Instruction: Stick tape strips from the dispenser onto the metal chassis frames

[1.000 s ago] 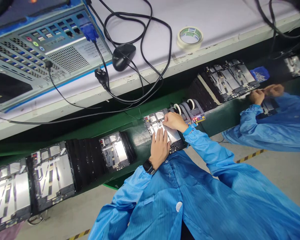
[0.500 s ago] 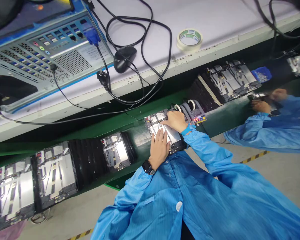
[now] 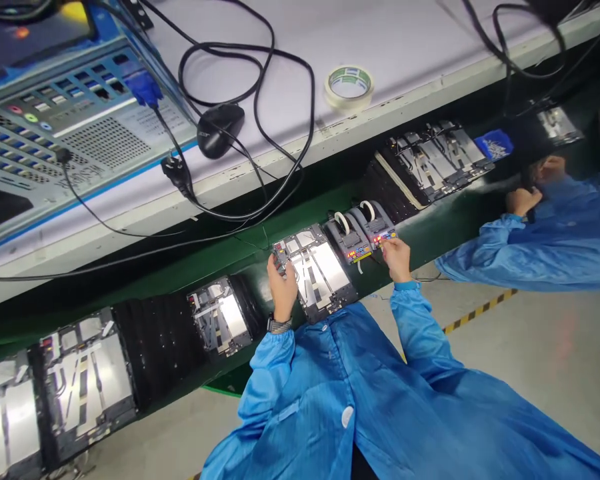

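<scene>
In front of me lies an opened tablet assembly [image 3: 323,273], with silver plates, black strips and a dark frame. My left hand [image 3: 283,287] grips its left edge, thumb on top and fingers along the side. To its right stand two grey tape dispensers, a left one [image 3: 349,240] and a right one [image 3: 375,223], each with a white roll and a lit panel. My right hand [image 3: 396,257] is closed at the front of the right dispenser, fingertips pinched. What they pinch is too small to make out.
More tablet assemblies stand in stacks left [image 3: 220,313] and right [image 3: 437,160] along the green bench [image 3: 400,247]. A co-worker's hands [image 3: 525,200] work at the right. Above, a white shelf [image 3: 290,73] holds a tape roll [image 3: 350,87], a mouse [image 3: 220,130], cables and a computer case [image 3: 80,133].
My right hand has left the tablet assembly and moved right to the tape dispenser. My left hand has gone from lying flat on the assembly to gripping its left edge.
</scene>
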`<state>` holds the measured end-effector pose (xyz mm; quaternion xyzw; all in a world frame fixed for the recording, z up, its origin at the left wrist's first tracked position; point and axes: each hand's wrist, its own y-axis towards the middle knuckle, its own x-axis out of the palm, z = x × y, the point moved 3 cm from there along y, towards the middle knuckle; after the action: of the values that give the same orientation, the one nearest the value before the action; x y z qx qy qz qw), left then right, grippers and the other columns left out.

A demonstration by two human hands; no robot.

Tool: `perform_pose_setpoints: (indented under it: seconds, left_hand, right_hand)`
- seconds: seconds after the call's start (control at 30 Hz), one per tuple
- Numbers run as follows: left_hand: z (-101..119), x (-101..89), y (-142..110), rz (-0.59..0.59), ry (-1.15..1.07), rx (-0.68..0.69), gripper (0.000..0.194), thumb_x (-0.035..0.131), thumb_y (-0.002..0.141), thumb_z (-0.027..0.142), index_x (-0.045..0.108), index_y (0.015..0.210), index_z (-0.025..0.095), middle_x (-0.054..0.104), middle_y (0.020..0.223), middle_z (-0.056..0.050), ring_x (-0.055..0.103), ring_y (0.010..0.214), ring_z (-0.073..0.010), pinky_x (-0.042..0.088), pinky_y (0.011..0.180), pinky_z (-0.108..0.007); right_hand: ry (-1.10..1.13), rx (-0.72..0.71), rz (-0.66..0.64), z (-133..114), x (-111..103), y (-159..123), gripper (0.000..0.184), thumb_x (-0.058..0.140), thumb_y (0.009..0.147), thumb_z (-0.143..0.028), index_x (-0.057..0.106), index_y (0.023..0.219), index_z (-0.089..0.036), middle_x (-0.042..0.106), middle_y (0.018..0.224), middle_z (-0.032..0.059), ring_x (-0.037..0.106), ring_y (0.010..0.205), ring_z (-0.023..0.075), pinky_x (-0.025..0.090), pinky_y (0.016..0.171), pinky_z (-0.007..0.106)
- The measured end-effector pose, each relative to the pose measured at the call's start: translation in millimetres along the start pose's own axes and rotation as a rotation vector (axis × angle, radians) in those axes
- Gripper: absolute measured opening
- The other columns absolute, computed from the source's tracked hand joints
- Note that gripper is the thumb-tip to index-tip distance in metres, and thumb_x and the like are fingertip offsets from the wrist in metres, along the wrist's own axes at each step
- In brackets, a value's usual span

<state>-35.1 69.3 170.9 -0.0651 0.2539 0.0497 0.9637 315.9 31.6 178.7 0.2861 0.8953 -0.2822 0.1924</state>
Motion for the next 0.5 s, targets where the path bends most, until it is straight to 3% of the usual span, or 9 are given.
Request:
perform_pose_setpoints:
  seconds: [0.1,0.17,0.3,0.5]
  left_hand:
    - [1,-2.1,-1,0.0,0.011,0.014,0.061,0.052,0.102,0.045,0.039,0.155,0.017,0.053,0.15,-0.02,0.059,0.133,-0.026,0.052,0.109,-0.041]
    - [-2,-5.9,0,-0.029,0.001,-0.013,0.062,0.056,0.1,0.047,0.043,0.153,0.019,0.054,0.15,-0.018,0.059,0.133,-0.0264,0.051,0.11,-0.042]
    - [-8,-12.8,2,-0.1,-0.055,-0.102,0.059,0.06,0.098,0.05,0.047,0.151,0.025,0.06,0.144,-0.012,0.061,0.13,-0.0249,0.053,0.107,-0.039]
    - [-8,-13.7,-2,-0.089,-0.103,-0.127,0.055,0.055,0.101,0.051,0.05,0.15,0.027,0.062,0.145,-0.008,0.059,0.134,-0.0229,0.047,0.114,-0.038]
  right_hand:
    - [0.147,0.214,0.193,44,-26,15,0.03,0.068,0.08,-0.043,0.044,0.071,-0.027,0.04,0.046,-0.0082,0.041,0.042,0.0129,0.035,0.042,0.025]
    - [0.184,0.28,0.187,65,-30,24,0.03,0.07,0.079,-0.04,0.045,0.071,-0.026,0.043,0.046,-0.0078,0.042,0.041,0.0126,0.037,0.041,0.024]
    - [0.285,0.328,0.141,94,-18,41,0.025,0.071,0.083,-0.035,0.05,0.074,-0.024,0.055,0.054,-0.0035,0.048,0.043,0.0107,0.039,0.04,0.021]
    - [0.488,0.363,0.055,114,6,54,0.027,0.081,0.08,-0.03,0.055,0.076,-0.02,0.064,0.061,-0.0019,0.052,0.043,0.0069,0.041,0.039,0.016]
